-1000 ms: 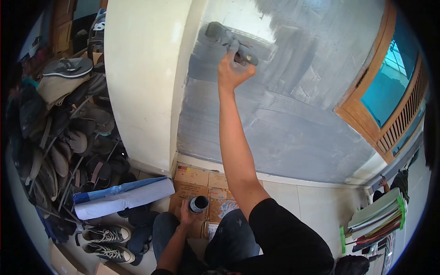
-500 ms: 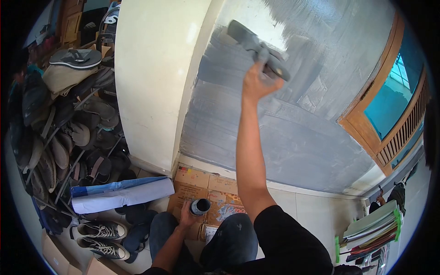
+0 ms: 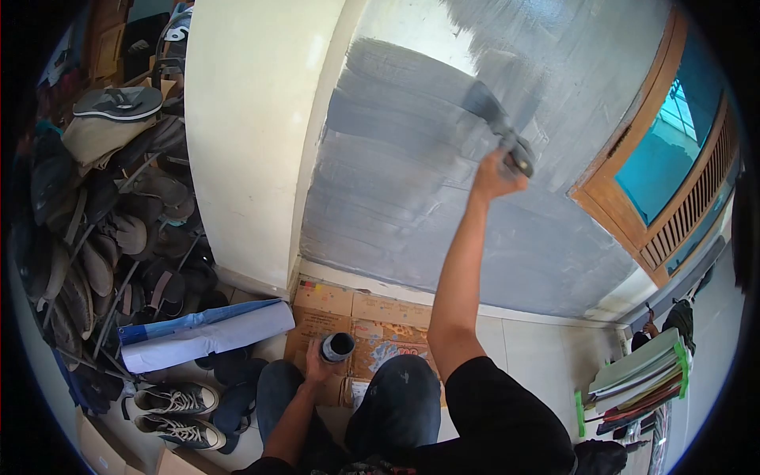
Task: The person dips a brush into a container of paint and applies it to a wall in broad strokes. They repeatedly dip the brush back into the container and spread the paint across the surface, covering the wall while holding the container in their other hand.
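Note:
My right hand is wrapped round the handle of a wide paintbrush, its dark bristles against the wall. Grey paint coats most of that wall in broad strokes, with a pale patch showing near the top. Down by my knees, my left hand grips a small paint can from its side; the can's mouth faces up and looks dark inside.
Stained cardboard covers the floor at the wall's foot. A cream pillar borders the wall on the left, a wooden window frame on the right. Shoe racks, sneakers and a rolled sheet are at left.
My right hand has swept the paintbrush right and downward, leaving grey over part of the pale patch. My left hand still holds the paint can low down.

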A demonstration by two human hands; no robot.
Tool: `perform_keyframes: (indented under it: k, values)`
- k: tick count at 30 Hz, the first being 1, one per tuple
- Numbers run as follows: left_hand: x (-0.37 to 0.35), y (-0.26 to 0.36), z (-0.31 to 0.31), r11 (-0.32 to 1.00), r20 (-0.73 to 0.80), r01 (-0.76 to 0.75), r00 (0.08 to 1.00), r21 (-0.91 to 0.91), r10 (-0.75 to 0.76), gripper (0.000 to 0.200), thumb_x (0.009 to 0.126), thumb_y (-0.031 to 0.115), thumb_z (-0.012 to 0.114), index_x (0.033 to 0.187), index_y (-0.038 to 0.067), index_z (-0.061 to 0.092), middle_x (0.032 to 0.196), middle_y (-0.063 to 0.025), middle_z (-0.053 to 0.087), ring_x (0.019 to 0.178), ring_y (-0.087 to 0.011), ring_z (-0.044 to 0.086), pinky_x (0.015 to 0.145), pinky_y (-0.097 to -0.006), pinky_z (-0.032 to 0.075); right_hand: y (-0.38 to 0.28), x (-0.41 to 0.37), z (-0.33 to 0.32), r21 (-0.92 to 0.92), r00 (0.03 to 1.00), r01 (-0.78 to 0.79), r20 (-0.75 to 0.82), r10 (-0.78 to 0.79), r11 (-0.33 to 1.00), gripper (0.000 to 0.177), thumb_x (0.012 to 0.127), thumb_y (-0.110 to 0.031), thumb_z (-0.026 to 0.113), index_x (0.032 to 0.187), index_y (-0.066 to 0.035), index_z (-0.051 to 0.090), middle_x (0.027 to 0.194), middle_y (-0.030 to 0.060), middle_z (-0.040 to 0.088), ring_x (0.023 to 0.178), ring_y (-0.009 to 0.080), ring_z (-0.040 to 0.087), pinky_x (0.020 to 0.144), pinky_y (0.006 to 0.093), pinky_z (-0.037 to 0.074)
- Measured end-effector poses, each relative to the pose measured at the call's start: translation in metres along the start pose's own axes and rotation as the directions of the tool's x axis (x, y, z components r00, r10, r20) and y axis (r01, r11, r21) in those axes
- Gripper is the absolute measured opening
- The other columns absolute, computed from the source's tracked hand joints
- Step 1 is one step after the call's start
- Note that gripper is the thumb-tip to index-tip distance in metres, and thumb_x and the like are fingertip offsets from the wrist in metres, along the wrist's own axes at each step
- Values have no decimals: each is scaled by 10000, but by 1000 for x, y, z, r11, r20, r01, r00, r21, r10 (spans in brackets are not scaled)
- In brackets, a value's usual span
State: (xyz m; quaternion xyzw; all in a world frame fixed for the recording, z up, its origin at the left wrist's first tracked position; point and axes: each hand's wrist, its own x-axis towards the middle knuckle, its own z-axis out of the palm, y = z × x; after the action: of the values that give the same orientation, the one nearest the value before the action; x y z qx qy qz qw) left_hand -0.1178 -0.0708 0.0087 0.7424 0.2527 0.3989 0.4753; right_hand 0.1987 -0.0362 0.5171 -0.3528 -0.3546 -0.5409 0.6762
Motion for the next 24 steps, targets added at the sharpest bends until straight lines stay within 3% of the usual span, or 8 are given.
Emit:
perform_keyframes:
  k: [3,5,9,12,15,18,22,24]
  values:
    - [2,11,-2,999,8,2,1000,-48,-1,665,574,158,902,1124,23,552,1062,-208,571,1001,-430,566,863,-500,488,-5,15,-21,-80,999,-48,-27,46,996,163,918,-49,699,995,86,648,972,142,698,845,177,684,745,275,583]
    - [3,17,-3,997,20,-43,999,-68,44,685,565,143,910,1141,26,559,1073,-209,575,1016,-425,567,873,-491,489,-36,13,-6,186,948,-245,-158,275,952,189,925,-79,701,996,88,646,974,154,692,877,199,693,815,315,601]
    - [0,6,-1,1000,10,-25,1000,0,25,722,546,127,924,1168,33,568,1096,-195,588,1040,-418,569,891,-484,490,-47,-40,45,12,982,-188,4,188,982,193,918,-87,710,999,78,650,1010,124,695,853,157,668,640,248,503]
    - [2,5,-5,998,32,-35,999,44,33,796,541,117,934,1228,40,540,1114,-172,593,1076,-395,578,925,-478,479,-89,-80,101,231,909,-415,62,412,880,170,906,-76,712,955,82,673,941,115,710,819,150,673,665,243,509]
    - [2,4,-6,999,-19,4,1000,34,-4,829,538,130,943,1250,36,531,1116,-174,597,1083,-399,575,929,-480,480,-76,-114,124,386,928,-372,142,344,844,138,895,-53,704,933,79,697,879,102,722,777,146,675,669,246,520]
    - [3,10,-6,999,-44,-8,999,53,10,829,532,137,949,1244,37,537,1113,-176,599,1081,-401,574,923,-484,481,-65,-113,108,226,945,-321,134,297,920,124,880,-31,704,942,76,707,868,100,724,778,148,682,675,255,539]
    - [3,1,-1,1000,-20,9,1000,-27,-10,791,532,130,947,1212,40,552,1113,-180,595,1068,-401,575,920,-479,481,-33,-81,51,-70,997,68,24,-66,995,95,884,-5,695,928,79,704,877,111,712,714,168,685,662,259,548]
    - [4,3,1,1000,-6,3,1000,-4,-3,775,532,125,946,1197,42,557,1112,-180,592,1062,-400,576,918,-475,481,-52,-73,37,65,998,-66,3,66,996,86,899,-6,683,922,74,703,881,110,710,709,167,680,659,256,543]
